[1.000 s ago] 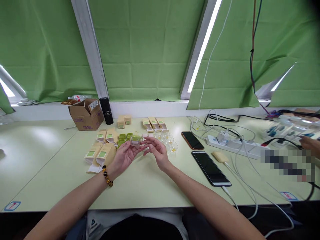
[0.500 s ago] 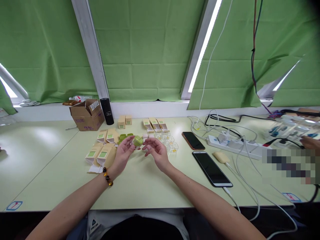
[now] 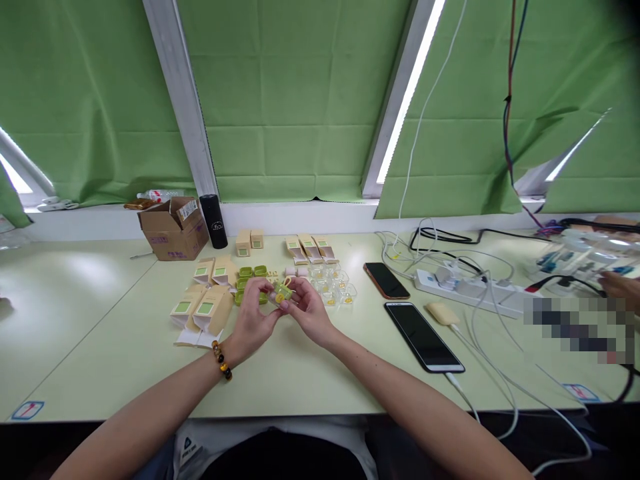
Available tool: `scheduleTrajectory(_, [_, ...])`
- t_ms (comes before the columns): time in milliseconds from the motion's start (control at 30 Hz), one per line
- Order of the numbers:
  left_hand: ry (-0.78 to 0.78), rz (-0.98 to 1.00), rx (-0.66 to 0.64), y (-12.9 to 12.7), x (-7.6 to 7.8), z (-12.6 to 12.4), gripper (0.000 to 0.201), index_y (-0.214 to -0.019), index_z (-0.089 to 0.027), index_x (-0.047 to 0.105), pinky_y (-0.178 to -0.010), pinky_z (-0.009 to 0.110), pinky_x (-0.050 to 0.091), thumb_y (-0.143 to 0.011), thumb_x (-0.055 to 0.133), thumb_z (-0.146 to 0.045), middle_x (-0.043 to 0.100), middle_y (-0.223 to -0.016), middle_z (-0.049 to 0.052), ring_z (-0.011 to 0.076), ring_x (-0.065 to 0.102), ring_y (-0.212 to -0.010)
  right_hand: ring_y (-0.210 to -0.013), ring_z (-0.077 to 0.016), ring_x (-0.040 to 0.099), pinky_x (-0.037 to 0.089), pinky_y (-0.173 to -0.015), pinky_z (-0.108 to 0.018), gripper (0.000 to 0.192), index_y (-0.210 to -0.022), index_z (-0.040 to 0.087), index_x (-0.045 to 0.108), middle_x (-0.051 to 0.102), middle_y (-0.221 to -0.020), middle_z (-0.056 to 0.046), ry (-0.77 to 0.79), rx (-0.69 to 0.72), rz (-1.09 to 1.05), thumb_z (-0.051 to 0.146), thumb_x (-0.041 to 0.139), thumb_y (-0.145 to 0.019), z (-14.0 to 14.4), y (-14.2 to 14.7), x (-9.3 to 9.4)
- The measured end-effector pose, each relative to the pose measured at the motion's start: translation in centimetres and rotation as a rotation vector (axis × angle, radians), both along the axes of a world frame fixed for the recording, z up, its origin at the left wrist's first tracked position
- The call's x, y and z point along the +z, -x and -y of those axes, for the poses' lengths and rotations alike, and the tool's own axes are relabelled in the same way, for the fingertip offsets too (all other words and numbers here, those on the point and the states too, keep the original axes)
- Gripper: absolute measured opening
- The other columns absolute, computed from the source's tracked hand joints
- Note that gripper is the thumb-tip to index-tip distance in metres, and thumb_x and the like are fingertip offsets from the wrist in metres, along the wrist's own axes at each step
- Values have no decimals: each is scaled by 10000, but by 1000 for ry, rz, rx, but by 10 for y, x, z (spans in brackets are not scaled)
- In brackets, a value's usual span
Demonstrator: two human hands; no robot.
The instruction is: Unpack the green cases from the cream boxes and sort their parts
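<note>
My left hand [image 3: 251, 319] and my right hand [image 3: 309, 309] meet over the middle of the table, and both pinch one small green case with a yellow spot [image 3: 281, 292]. The left wrist wears a dark bead bracelet [image 3: 221, 361]. Just behind the hands lie several small green cases [image 3: 252, 272] and several clear little containers with yellow bits [image 3: 339, 290]. Left of the hands sits a pile of tan paper boxes with green labels [image 3: 206, 307].
A brown carton [image 3: 173, 228] and a black cylinder [image 3: 213, 221] stand at the back left. Two phones [image 3: 423, 335] [image 3: 385, 280], a power strip [image 3: 467, 289] and loose cables lie to the right. Another person's hand [image 3: 620, 287] works at the far right edge.
My hands have drawn together and nearer to me. The small green case, held by the left hand alone before, is now pinched by both hands.
</note>
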State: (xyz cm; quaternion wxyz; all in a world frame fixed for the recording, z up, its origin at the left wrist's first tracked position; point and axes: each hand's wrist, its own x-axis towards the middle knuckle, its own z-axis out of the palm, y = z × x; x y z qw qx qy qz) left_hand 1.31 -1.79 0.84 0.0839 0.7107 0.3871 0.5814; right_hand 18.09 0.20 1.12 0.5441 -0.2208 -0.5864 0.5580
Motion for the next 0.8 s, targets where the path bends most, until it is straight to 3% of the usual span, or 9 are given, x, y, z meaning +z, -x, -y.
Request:
scheduleTrajectory(100, [90,25,-127,3,5,3,498,-1308,-241,541,-996,424,549,-889,794,-329,583,-1253,111,251,610,-1144,-1133,-227,676,624,-886,-361,623,-1233,313,511,652,-1177,-49,-9,-22,20,506,889,-776,-1,-3,1])
scheduleTrajectory(200, [175,88,-194,8,9,2,416,-1397,-246,576,-1038,432,552,-1006,647,-367,592,-1330,134,250,624,-1198,-1119,-225,676,604,-905,-378,679,-1314,329,473,666,-1194,-54,-24,-59,48,454,880,-786,-3,-7,0])
scheduleTrajectory(267, [204,115,-177,10,10,0,333,-1331,-245,673,-1039,428,557,-1035,603,-382,625,-1308,128,245,640,-1192,-1058,-208,681,586,-931,-389,687,-1323,323,469,676,-1192,-52,-43,-86,74,430,880,-783,-4,-9,-1])
scheduleTrajectory(400, [255,165,-150,11,11,-6,251,-1093,-226,796,-982,399,588,-980,687,-421,705,-1177,108,251,674,-1162,-891,-164,662,578,-922,-396,708,-1323,315,470,686,-1194,-49,-48,-102,119,411,896,-765,-2,-9,-2])
scheduleTrajectory(533, [322,283,-137,11,14,-9,243,-985,-229,805,-888,367,615,-910,757,-455,766,-1094,81,242,718,-1067,-876,-159,666,588,-930,-398,705,-1311,325,479,699,-1201,-46,-33,-117,106,417,905,-756,1,-7,-1])
scheduleTrajectory(800, [413,400,-164,7,20,-9,347,-877,-194,723,-947,413,592,-890,765,-538,805,-1019,101,252,744,-1004,-804,-148,690,603,-860,-361,647,-1212,302,535,755,-1048,-2,26,-125,71,404,937,-716,-1,-3,0])
